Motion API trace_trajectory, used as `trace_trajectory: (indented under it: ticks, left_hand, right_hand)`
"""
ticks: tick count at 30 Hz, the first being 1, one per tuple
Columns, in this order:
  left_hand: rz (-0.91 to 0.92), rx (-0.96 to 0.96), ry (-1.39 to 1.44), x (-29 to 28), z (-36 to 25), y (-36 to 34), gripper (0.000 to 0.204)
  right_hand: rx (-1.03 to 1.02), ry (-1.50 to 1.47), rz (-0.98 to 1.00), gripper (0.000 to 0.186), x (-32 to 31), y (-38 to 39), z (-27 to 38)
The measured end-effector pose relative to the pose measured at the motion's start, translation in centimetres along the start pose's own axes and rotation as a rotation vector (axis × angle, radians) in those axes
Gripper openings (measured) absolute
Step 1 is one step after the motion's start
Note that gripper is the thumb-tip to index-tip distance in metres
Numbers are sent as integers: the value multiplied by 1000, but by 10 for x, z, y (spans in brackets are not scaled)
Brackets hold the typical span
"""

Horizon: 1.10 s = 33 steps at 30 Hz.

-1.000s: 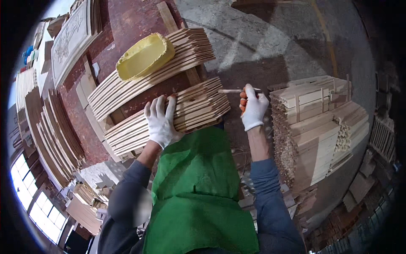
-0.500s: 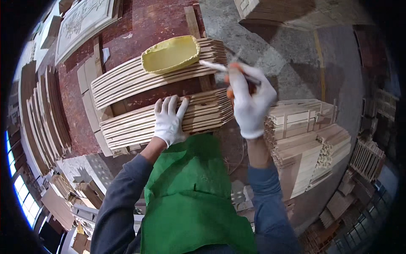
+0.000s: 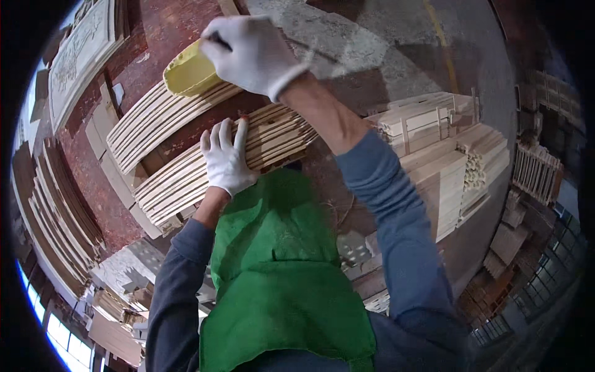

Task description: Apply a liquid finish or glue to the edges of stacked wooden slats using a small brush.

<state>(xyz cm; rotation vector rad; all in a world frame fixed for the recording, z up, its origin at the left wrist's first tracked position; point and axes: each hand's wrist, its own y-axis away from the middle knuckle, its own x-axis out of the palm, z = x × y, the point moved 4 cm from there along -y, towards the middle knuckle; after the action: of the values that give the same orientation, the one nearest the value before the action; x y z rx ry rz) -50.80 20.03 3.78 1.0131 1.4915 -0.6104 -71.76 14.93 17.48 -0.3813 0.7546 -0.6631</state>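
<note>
My left hand [image 3: 227, 158], in a white glove, rests with its fingers apart on the nearer row of pale wooden strips [image 3: 170, 193]. The strips lie side by side, their right ends uneven. My right hand [image 3: 253, 57], also gloved in white, is curled shut over the right part of a shallow yellow tub [image 3: 186, 73]. Its fingers and palm hide the slim white-tipped tool seen in them a moment earlier. The tub sits on a second, farther row of wooden strips [image 3: 139, 131] and is partly covered by the hand.
Both rows lie across a red, worn tabletop [image 3: 158, 28]. A carved pale panel [image 3: 83, 62] is at the far left, above more long strips [image 3: 59, 214]. To the right, a stack of wooden lengths [image 3: 437, 173] stands beyond my right forearm. A green apron [image 3: 279, 279] covers my front.
My right hand has swung left and away from me, from beside the strips' right ends to over the yellow tub. My left hand stays on the nearer strips. The whole view has shifted.
</note>
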Motion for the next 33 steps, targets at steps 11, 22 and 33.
trace_trajectory:
  ticks: [11, 22, 33]
  left_hand:
    - [-25, -12, -69, 7, -1, 0, 118]
    - [13, -14, -158, 14, 4, -1, 123]
    - [-64, 8, -69, 11, -1, 0, 114]
  right_hand:
    - [1253, -768, -411, 20, -134, 194, -57]
    - [1237, -471, -273, 15, -124, 268, -59]
    - [744, -180, -112, 11, -116, 264, -49]
